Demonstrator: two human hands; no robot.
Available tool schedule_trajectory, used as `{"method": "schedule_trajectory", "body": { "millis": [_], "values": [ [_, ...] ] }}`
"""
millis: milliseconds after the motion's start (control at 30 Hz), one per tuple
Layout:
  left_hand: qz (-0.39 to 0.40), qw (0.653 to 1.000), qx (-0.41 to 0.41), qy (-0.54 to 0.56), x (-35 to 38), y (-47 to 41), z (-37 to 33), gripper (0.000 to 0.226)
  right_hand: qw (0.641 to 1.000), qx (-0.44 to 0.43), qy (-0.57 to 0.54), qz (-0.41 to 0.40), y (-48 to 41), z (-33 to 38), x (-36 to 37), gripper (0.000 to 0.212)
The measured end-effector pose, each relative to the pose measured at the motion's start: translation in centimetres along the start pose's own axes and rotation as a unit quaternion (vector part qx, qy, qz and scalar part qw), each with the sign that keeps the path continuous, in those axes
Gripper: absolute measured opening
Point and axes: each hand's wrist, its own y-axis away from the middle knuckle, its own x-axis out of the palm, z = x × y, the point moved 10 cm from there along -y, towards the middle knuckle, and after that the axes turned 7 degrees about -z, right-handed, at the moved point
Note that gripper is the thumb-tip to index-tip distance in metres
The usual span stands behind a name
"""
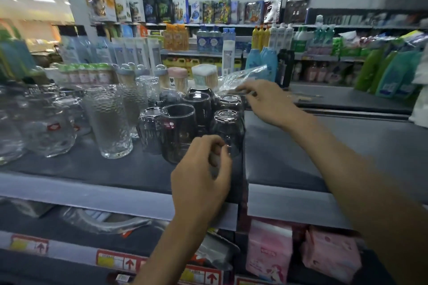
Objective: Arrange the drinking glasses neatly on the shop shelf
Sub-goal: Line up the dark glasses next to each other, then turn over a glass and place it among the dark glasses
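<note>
Several clear drinking glasses stand clustered on the dark shop shelf [92, 164]. A plain tumbler with a red sticker [178, 132] stands at the front, with an upside-down glass [228, 129] to its right and another upside-down glass [231, 103] behind that. A tall textured glass [108, 122] stands to the left. My left hand [201, 176] hovers just in front of the front upside-down glass, fingers curled and holding nothing I can see. My right hand [264, 102] reaches over the rear glasses and pinches a crinkled clear plastic wrapper [240, 78].
Glass jugs [46, 127] crowd the shelf's left end. Toothpick and cotton-bud tubs [178, 77] line the back. The shelf section to the right [324, 146] is bare and dark. Pink packets [268, 252] sit on the lower shelf. Bottles fill the far aisle shelves.
</note>
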Motion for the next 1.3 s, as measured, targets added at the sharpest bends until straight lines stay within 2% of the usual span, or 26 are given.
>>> {"method": "schedule_trajectory", "body": {
  "millis": [100,167,300,400,467,700,800,867,1000,1100,1167,1300],
  "values": [
    [0.031,0.992,0.119,-0.035,1.2,0.5,-2.5,0.034,0.995,-0.022,0.041,0.084,0.1,-0.7,3.1,0.070],
    [0.053,0.982,0.162,-0.085,2.1,0.0,-3.8,0.042,0.992,-0.019,0.040,0.116,0.1,-1.1,4.0,0.083],
    [0.100,0.972,0.147,-0.155,3.7,-2.2,-4.5,0.061,0.992,-0.034,0.015,0.117,0.2,-1.8,4.8,0.084],
    [0.173,0.953,0.132,-0.212,5.7,-3.5,-4.4,0.084,0.993,-0.024,0.020,0.117,0.1,-2.2,4.7,0.084],
    [0.211,0.940,0.122,-0.237,7.0,-3.9,-4.0,0.091,0.992,-0.013,0.027,0.125,0.3,-2.1,4.6,0.086],
    [0.210,0.946,0.113,-0.218,7.4,-4.7,-4.0,0.078,0.989,-0.005,0.035,0.140,0.8,-1.7,4.0,0.091],
    [0.206,0.944,0.118,-0.228,7.2,-5.1,-3.7,0.067,0.992,0.011,0.015,0.123,0.6,-2.0,3.7,0.095],
    [0.195,0.945,0.118,-0.233,6.8,-5.4,-3.7,0.068,0.994,0.005,0.012,0.113,0.5,-1.6,3.4,0.095],
    [0.235,0.930,0.118,-0.256,7.4,-5.4,-3.6,0.073,0.994,0.000,0.023,0.103,0.5,-1.4,3.0,0.087],
    [0.254,0.928,0.114,-0.247,7.4,-5.6,-3.5,0.052,0.996,-0.007,0.027,0.088,0.6,-0.8,2.4,0.078],
    [0.269,0.936,0.099,-0.206,6.8,-5.8,-3.6,0.038,0.996,-0.008,0.025,0.080,0.6,-0.5,1.9,0.070],
    [0.252,0.960,0.064,-0.104,3.5,-8.3,-4.3,0.029,0.999,-0.027,0.030,0.017,0.2,1.0,0.2,0.056]
  ]
}}
